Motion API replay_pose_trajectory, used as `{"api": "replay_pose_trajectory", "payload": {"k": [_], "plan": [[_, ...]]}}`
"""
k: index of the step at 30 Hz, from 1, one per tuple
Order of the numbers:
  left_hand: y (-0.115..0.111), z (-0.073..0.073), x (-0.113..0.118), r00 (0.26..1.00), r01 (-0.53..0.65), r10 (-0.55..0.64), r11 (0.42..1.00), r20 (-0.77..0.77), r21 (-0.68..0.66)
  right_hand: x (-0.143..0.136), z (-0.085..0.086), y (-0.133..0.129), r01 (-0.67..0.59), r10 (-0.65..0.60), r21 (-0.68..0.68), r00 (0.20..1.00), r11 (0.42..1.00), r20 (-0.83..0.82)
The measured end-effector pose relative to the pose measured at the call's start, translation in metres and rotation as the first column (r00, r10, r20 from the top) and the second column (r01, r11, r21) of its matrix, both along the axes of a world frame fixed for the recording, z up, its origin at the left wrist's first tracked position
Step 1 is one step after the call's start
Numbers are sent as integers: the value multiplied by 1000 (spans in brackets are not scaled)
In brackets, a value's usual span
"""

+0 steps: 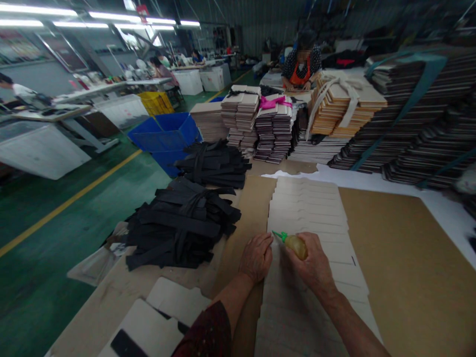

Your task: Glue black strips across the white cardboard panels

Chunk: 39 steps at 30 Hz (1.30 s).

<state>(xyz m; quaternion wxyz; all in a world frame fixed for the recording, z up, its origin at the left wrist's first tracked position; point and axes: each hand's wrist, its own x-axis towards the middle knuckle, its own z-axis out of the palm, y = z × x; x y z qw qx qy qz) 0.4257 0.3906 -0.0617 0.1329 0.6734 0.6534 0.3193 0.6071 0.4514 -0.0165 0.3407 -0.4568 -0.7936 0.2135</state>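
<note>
A small yellowish squeeze bottle [296,246] with a green nozzle is gripped in my right hand [314,265]. Its tip points left, close above the left edge of a long row of overlapping pale cardboard panels [308,218]. My left hand [256,257] rests along that same edge, its fingers lying forward beside the nozzle tip, apart from the bottle. Under the row lies a brown cardboard sheet [390,248]. To the left of my hands are bundles of black strips [182,223], tied round the middle. Loose pale panels [148,327] with black patches lie near my left forearm.
Stacks of panels [275,129] stand at the table's far side, one with a pink tie. Taller strapped stacks [409,109] rise at the right. A blue crate [167,136] stands beyond the table's left edge. A person in an orange apron [299,74] works opposite.
</note>
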Motion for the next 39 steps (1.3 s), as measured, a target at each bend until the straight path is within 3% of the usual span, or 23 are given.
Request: {"api": "replay_pose_trajectory", "payload": {"k": [4,7,14,20,25,30,36,39], "plan": [[0,1,0,1000,-9,9,1000,4,1,0,3,1,-101,93,74,990,992,107],[0,2,1,1000,-14,14,1000,4,-1,2,6,1,-104,80,122,979,987,190],[1,2,2,1000,-26,26,1000,-2,-9,0,8,-3,-185,153,131,964,974,218],[1,3,2,999,-31,31,999,-10,-14,4,15,-4,-111,77,116,961,987,264],[1,2,2,1000,-24,23,1000,-18,-16,4,16,-9,-143,111,104,958,984,264],[1,4,2,1000,-19,19,1000,-23,-21,9,19,-11,-31,3,92,956,995,293],[2,4,2,999,-12,11,1000,-34,-20,0,13,-11,-120,98,89,970,989,225],[2,1,2,999,-12,11,1000,-52,-11,8,11,-9,-83,59,86,967,993,247]]}}
